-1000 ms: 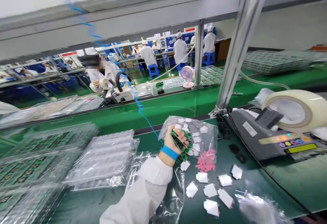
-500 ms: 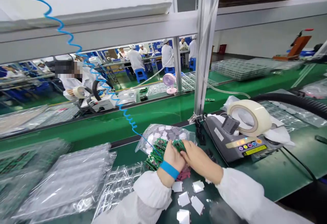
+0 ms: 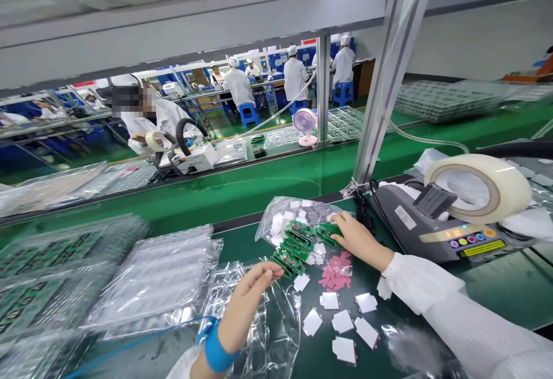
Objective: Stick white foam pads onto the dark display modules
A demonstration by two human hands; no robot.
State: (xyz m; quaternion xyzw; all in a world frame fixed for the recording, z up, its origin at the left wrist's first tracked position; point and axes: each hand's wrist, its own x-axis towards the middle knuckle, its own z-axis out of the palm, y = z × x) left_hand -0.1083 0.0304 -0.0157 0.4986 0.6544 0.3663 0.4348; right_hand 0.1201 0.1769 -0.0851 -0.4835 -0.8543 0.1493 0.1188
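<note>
Green circuit boards [image 3: 298,241] lie heaped in a row in the middle of the bench. My left hand [image 3: 253,281], with a blue wrist strap [image 3: 218,347], has its fingers closed at the near edge of the heap, on the end of a circuit board. Right of the heap, my right hand [image 3: 356,238] grips another circuit board [image 3: 327,232] between thumb and fingers. Behind the heap lies a clear bag [image 3: 276,220] with white pieces in it. Pink strips [image 3: 336,272] and several white cut pieces [image 3: 343,321] are spread in front.
Stacked clear trays [image 3: 159,275] stand on the left. At right, a large tape roll [image 3: 475,186] sits over a grey machine [image 3: 432,223]. A metal post [image 3: 384,91] rises behind the bench. Across the green belt [image 3: 242,192], a co-worker [image 3: 158,114] holds something round beside a pink fan [image 3: 305,125].
My hands have come apart, left toward me and right a little to the right with a circuit board. The pink strips are uncovered. The view has shifted.
</note>
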